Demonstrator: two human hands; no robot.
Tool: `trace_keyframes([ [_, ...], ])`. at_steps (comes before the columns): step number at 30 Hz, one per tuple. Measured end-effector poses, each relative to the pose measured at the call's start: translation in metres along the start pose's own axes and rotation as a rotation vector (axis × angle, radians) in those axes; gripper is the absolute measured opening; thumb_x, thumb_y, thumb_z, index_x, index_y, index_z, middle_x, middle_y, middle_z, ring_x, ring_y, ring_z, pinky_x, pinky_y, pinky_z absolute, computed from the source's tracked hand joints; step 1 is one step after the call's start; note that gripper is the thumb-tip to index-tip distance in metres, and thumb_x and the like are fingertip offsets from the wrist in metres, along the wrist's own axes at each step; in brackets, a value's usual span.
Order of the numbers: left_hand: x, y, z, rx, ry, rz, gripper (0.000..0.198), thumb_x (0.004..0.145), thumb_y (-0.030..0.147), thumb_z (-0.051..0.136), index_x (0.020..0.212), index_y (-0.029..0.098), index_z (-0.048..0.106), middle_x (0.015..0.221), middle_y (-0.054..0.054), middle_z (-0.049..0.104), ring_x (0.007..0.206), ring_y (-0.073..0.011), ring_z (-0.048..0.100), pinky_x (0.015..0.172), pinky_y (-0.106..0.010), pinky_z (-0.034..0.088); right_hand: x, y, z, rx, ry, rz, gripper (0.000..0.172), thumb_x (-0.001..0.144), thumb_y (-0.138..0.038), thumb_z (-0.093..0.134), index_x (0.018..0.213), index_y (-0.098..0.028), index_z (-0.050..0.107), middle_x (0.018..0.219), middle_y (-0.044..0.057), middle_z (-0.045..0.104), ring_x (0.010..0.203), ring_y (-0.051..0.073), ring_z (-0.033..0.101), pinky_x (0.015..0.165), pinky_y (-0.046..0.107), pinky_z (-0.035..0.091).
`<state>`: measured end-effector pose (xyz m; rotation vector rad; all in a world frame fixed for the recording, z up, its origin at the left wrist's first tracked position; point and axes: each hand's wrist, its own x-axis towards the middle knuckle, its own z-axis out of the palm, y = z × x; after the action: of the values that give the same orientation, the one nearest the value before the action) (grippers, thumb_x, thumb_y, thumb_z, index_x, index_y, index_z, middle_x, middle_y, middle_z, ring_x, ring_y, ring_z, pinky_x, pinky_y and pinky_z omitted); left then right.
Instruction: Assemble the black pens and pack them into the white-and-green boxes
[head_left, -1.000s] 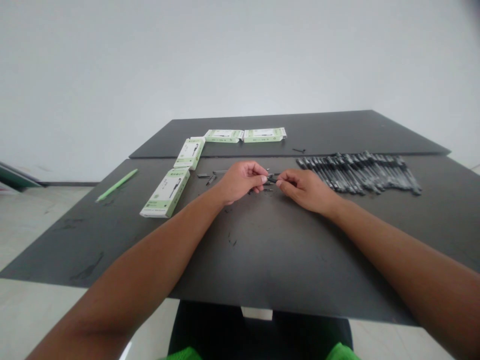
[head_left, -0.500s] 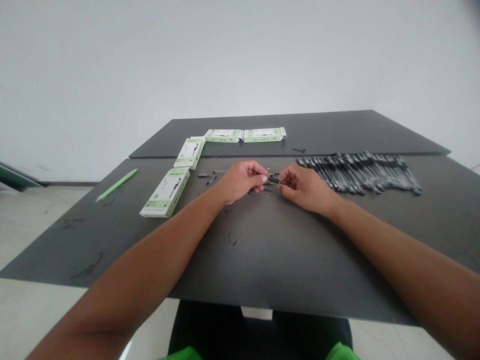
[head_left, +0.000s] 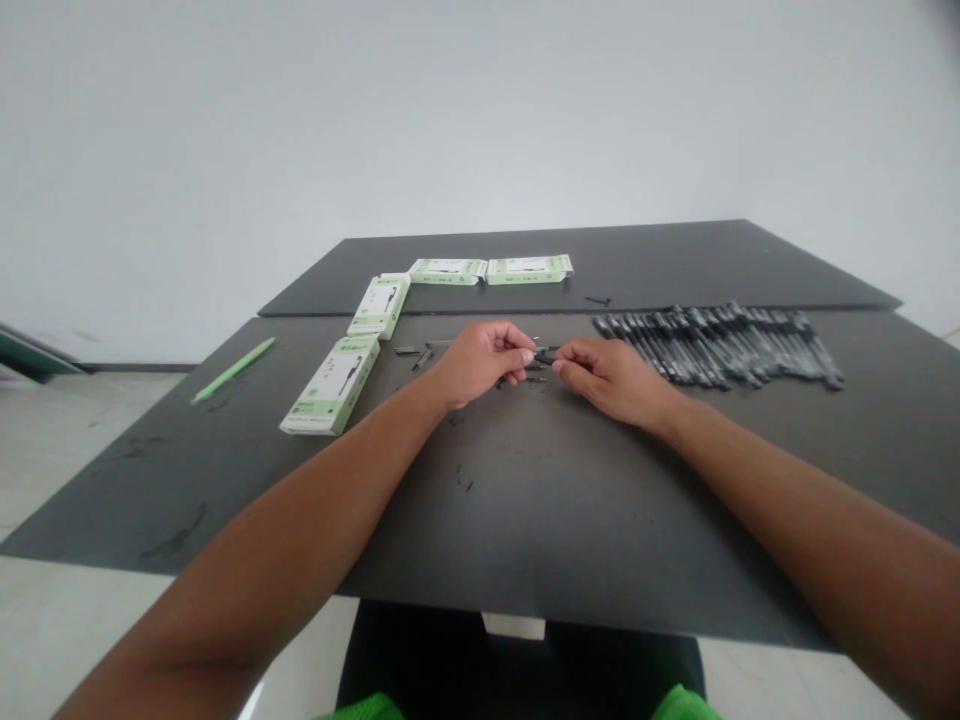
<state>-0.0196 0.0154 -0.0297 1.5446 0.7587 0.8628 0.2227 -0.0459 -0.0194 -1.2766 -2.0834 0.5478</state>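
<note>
Only the right hand point(head_left: 611, 378) has shifted in the last half second: its fingertips have dipped a little and drawn back toward the left hand point(head_left: 484, 362).

Everything sits on a dark table point(head_left: 525, 500). A row of black pens point(head_left: 720, 345) lies on its far right, well clear of the hands. Four green-and-white boxes point(head_left: 332, 385) bend in a line around the far left.

Both forearms reach in from the near edge and the hands meet mid-table, knuckles up and fingers curled. Each pinches one end of a black pen part point(head_left: 545, 358), which is held just above the table with its long axis running left to right. It is too small to tell which end is the tip.

A green pen point(head_left: 234, 370) lies slanted near the left edge. Loose black bits point(head_left: 420, 352) lie between the left hand and the boxes.
</note>
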Motion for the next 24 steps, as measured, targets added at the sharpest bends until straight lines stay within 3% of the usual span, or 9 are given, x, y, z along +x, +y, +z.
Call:
trace_keyframes([
  [3,0.0,0.0,0.0,0.0,0.003,0.0,0.015,0.091,0.017,0.086,0.098,0.012,0.074,0.071,-0.001,0.074,0.061,-0.0106,0.069,0.061,-0.023,0.059,0.0,0.002,0.002,0.027,0.008,0.007,0.024,0.104,-0.041,0.063,0.09,-0.023,0.07,0.072,0.0,0.066,0.066,0.018,0.056,0.065,0.032,0.041],
  [5,0.0,0.001,0.001,-0.001,0.015,0.001,0.015,0.09,0.017,0.086,0.098,0.012,0.074,0.071,-0.001,0.074,0.062,-0.0107,0.069,0.061,-0.023,0.059,-0.001,0.004,0.006,0.077,0.034,0.025,0.017,0.099,-0.04,0.07,0.102,-0.023,0.071,0.074,0.0,0.067,0.065,0.018,0.058,0.063,0.033,0.043],
  [8,0.001,0.002,0.002,-0.006,0.037,0.004,0.015,0.09,0.016,0.086,0.097,0.012,0.074,0.072,-0.001,0.073,0.062,-0.0104,0.069,0.061,-0.023,0.059,0.0,0.009,0.01,0.131,0.105,0.046,0.029,0.091,-0.035,0.077,0.115,-0.024,0.068,0.081,0.001,0.071,0.068,0.02,0.062,0.065,0.033,0.048],
  [15,0.001,0.001,0.001,-0.011,0.039,0.013,0.014,0.091,0.016,0.085,0.098,0.012,0.074,0.073,-0.001,0.074,0.062,-0.0107,0.069,0.061,-0.024,0.059,0.0,0.009,0.008,0.071,0.135,0.012,0.012,0.09,-0.031,0.075,0.094,-0.024,0.066,0.082,0.002,0.07,0.069,0.018,0.058,0.067,0.033,0.047],
  [24,0.0,0.001,0.001,-0.011,0.037,-0.006,0.023,0.089,0.024,0.091,0.098,0.013,0.074,0.073,-0.001,0.074,0.062,-0.0107,0.069,0.061,-0.023,0.058,0.001,0.003,0.005,0.075,0.108,0.028,0.015,0.095,-0.037,0.073,0.093,-0.024,0.068,0.08,0.002,0.071,0.07,0.019,0.06,0.067,0.033,0.046],
])
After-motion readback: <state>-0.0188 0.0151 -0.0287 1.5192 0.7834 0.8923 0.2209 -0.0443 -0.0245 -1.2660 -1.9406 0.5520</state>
